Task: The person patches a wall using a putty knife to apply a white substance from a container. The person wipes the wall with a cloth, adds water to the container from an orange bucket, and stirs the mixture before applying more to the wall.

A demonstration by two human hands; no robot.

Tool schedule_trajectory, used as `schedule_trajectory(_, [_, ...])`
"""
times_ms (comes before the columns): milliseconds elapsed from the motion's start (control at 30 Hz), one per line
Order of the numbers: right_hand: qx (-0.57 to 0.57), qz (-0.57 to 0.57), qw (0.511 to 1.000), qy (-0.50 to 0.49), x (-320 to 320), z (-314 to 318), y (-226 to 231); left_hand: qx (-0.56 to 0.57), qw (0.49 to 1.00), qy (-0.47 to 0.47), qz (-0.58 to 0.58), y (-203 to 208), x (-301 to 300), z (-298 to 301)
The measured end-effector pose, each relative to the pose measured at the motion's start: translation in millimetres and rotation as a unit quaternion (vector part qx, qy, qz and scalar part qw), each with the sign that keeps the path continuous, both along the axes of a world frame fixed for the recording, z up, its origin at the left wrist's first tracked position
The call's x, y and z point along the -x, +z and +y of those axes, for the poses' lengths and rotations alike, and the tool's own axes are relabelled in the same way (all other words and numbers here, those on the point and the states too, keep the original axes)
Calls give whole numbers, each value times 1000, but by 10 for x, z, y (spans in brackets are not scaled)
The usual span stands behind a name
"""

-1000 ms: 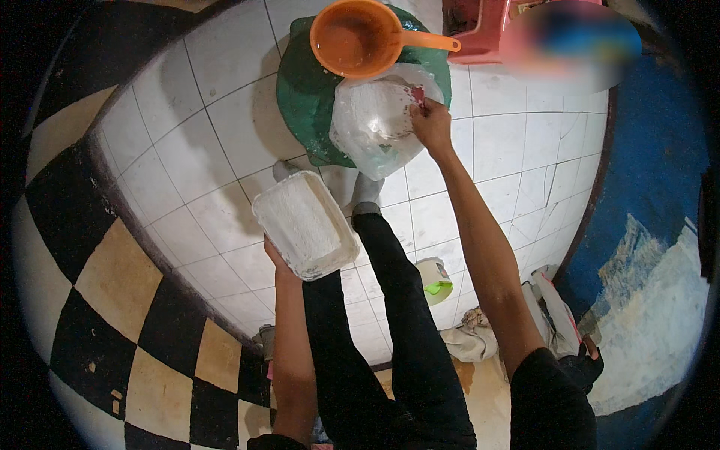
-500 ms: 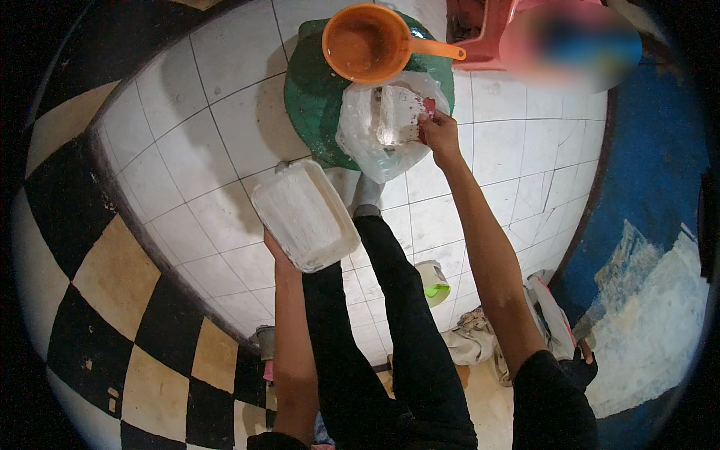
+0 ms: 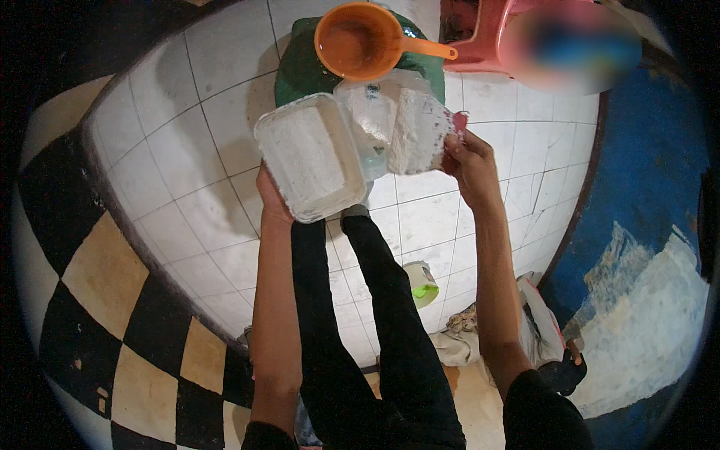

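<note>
My left hand (image 3: 273, 193) grips a shallow white plastic tub (image 3: 309, 154) by its left side; a white smear coats its inside. In my right hand (image 3: 472, 161) is the red handle of a wide putty knife (image 3: 426, 135), its blade carrying a thick strip of white paste. The blade is just right of the tub, over a clear plastic bag (image 3: 366, 112) with white stuff in it. That bag lies on a green round stool or lid (image 3: 296, 75), and an orange dipper (image 3: 360, 45) sits on the far part of it.
A pink plastic chair or stool (image 3: 487, 45) stands at the far right, next to a blurred patch. On the tiled floor are a small white bucket (image 3: 421, 283) with something green inside and a crumpled cloth (image 3: 457, 345). The blue wall (image 3: 645, 142) at right has white patches.
My right hand has lifted the putty knife out of the bag, paste on its blade, and drawn it nearer and to the right. The tub in my left hand has moved farther away, up beside the bag.
</note>
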State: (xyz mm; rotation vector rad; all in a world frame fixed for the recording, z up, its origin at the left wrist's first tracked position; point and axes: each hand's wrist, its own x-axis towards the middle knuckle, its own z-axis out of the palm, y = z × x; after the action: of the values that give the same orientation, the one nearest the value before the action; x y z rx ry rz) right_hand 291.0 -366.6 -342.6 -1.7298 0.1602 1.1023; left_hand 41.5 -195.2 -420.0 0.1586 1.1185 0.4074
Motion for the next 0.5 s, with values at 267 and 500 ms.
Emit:
schedule_trajectory(267, [-9, -178, 974, 140, 671, 505, 930, -7, 998, -43, -49, 214, -286, -154])
schedule_trajectory(500, [16, -422, 871, 251, 969, 727, 914, -8, 999, -42, 17, 405, -399, -247])
